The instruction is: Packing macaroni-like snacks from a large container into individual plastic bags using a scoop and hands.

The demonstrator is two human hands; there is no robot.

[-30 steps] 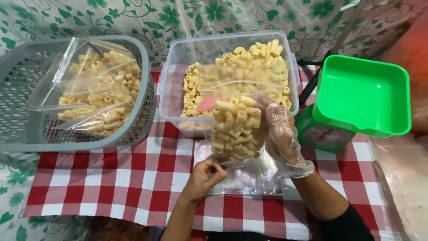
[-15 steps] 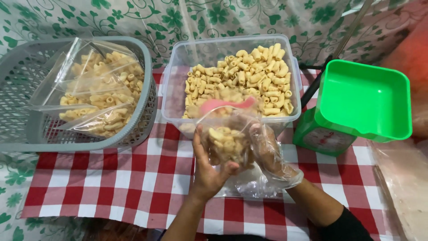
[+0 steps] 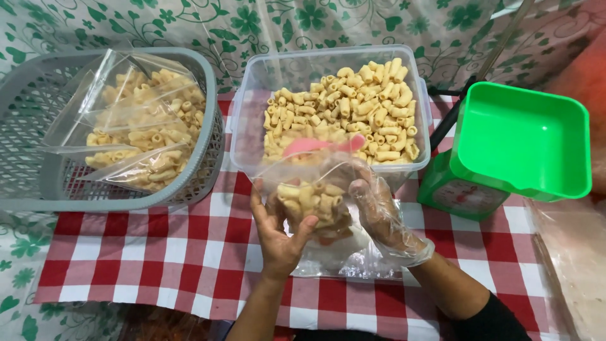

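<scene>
Head view shows we have brought the small clear bag down from the clear tub, partly filled now. Our bare left hand cups it from below, thumb up; our gloved right hand grips its side, above the checked cloth.

Home snack-packing setup is indicated: checkered cloth on table, green weighing scale, tub of snacks, basket of filled bags.
</scene>
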